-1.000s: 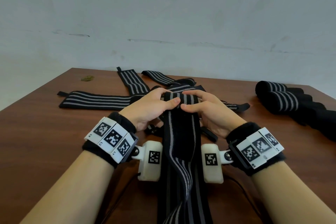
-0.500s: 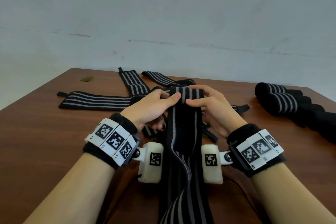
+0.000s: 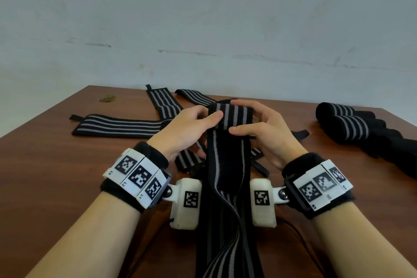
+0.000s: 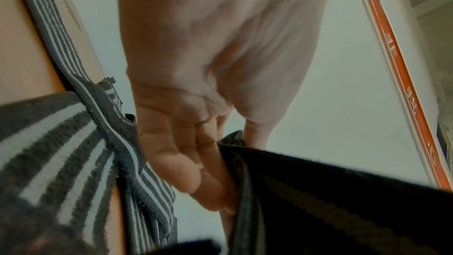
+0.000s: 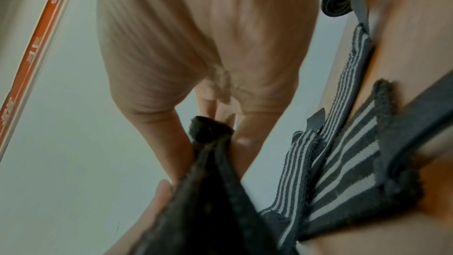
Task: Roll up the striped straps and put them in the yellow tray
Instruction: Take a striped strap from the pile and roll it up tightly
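- Your left hand point(image 3: 187, 128) and right hand point(image 3: 264, 128) both pinch the rolled end of the striped strap point(image 3: 228, 165), lifted over the table point(image 3: 56, 176) centre.
- You're mid-roll; next, turn the roll toward you, keeping edges aligned.
- No yellow tray is in view.

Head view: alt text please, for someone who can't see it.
Both hands, left hand and right hand, grip the rolled top of a striped strap above a wooden table. Flat straps lie behind; rolled straps sit far right.
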The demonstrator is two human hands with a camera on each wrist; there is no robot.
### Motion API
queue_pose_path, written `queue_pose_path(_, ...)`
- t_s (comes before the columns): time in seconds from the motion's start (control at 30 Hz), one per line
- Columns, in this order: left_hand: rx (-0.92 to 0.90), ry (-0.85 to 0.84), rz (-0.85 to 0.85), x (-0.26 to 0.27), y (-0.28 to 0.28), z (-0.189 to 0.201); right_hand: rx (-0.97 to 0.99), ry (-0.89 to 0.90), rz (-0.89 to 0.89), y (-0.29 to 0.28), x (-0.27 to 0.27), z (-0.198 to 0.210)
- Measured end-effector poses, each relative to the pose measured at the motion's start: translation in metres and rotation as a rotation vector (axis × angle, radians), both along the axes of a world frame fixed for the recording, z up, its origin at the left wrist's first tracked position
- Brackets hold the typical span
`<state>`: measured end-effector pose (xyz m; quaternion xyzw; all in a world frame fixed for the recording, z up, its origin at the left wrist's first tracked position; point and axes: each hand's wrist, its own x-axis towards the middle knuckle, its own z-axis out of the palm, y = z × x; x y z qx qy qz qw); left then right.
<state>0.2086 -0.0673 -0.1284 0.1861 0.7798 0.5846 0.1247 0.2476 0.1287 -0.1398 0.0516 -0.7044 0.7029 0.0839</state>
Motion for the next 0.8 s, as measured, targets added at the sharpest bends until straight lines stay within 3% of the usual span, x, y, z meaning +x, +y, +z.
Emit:
queue_pose_path(0.3, 0.030, -0.162, -0.051, 0.012, 0.007, 0.005, 0.085, 0.121, -0.048, -0.005, 0.002, 0.000)
queue_pose_path(0.67, 0.231, -0.146, 0.030, 0.004, 0.004, 0.002, 0.067, -0.160, 0.127, -0.009, 0.006, 0.003)
queue_pose_path(0.8, 0.404, -0.244, 0.065, -0.002, 0.004, 0.002, 0.097, -0.185, 0.163, -0.010, 0.008, 0.006)
